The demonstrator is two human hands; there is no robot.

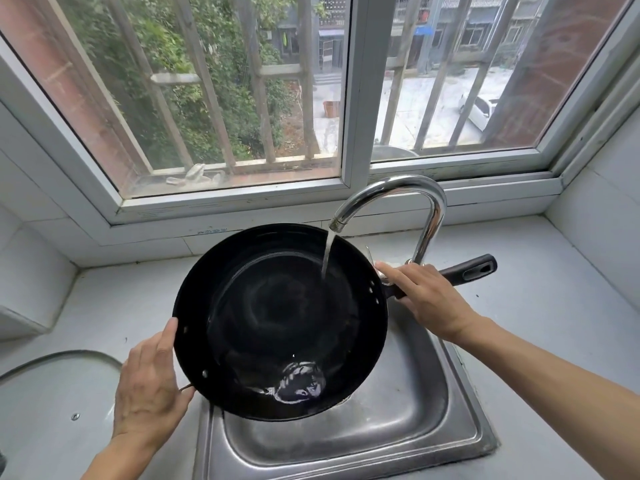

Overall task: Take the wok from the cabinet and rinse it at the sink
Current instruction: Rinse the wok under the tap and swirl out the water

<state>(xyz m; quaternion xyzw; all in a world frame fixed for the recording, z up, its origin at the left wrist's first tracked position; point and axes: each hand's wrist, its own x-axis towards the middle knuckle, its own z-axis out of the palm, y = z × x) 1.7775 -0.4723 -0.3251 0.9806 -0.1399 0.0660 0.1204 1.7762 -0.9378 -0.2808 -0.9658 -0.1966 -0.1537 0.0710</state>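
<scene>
While water runs in, the wok [277, 320] tilts forward, its handle [464, 273] pointing right.

wok [280, 320] over the sink [398, 427] — faucet [429, 216] behind-right, glass lid [45, 386] left.
</scene>
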